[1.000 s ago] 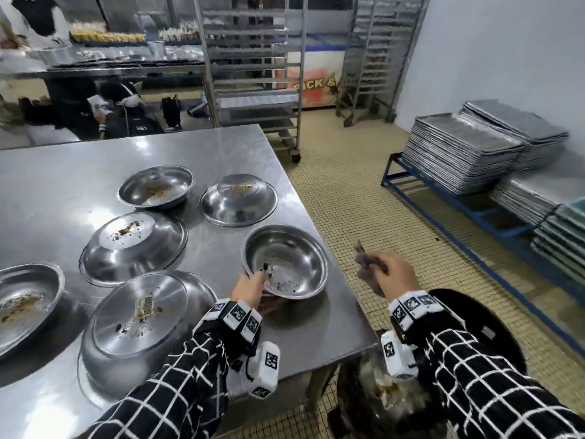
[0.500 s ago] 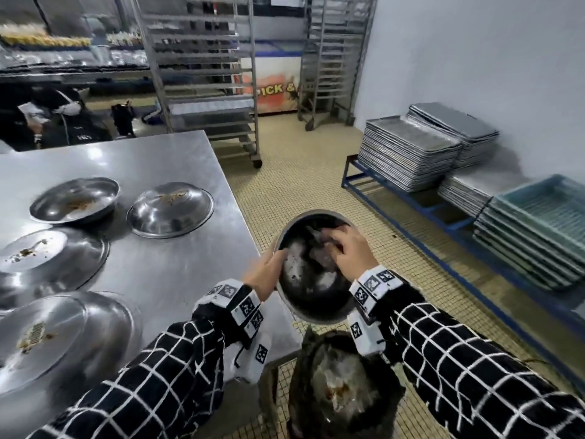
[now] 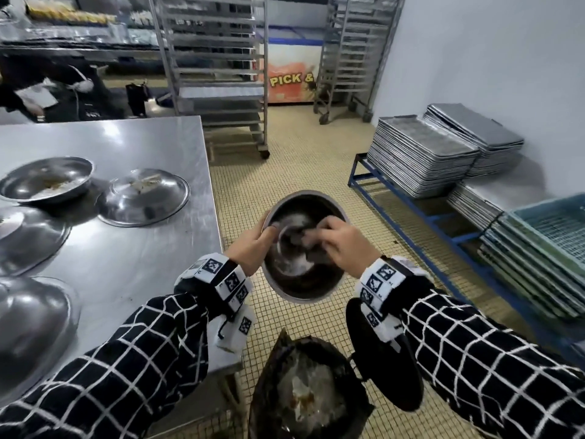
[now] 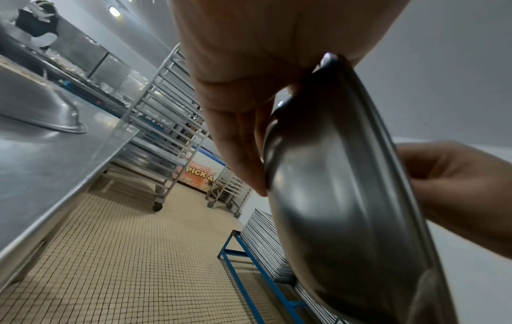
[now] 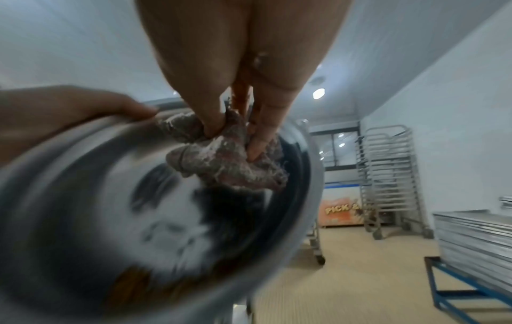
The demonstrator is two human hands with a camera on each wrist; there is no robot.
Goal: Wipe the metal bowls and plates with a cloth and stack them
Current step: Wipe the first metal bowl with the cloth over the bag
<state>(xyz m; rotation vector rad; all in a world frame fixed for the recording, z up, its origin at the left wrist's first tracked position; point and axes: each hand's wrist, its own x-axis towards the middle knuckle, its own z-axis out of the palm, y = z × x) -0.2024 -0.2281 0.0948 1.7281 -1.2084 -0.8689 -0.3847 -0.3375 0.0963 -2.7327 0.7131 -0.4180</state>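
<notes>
I hold a metal bowl (image 3: pixel 300 280) tilted toward me in the air, off the table's right edge and above a black bin bag (image 3: pixel 304 394). My left hand (image 3: pixel 253 245) grips the bowl's left rim (image 4: pixel 343 175), thumb inside and fingers on the outside. My right hand (image 3: pixel 342 245) pinches a crumpled grey-brown cloth (image 5: pixel 221 157) and presses it against the bowl's inner wall (image 5: pixel 138 219). On the steel table (image 3: pixel 133 264) stand a dirty bowl (image 3: pixel 47 179) and an overturned dish (image 3: pixel 142 196), with more dishes (image 3: pixel 28 236) at the left edge.
Stacks of metal trays (image 3: pixel 421 153) rest on a low blue frame (image 3: pixel 411 207) along the right wall, with blue crates (image 3: pixel 554 236) nearer. Wheeled tray racks (image 3: pixel 218 74) stand behind the table. A person (image 3: pixel 63 90) is at the far left. The tiled floor (image 3: pixel 300 160) lies between.
The bowl left the table and now hangs over the bin bag in my left hand. My right hand brought the cloth into the bowl and rubs it inside.
</notes>
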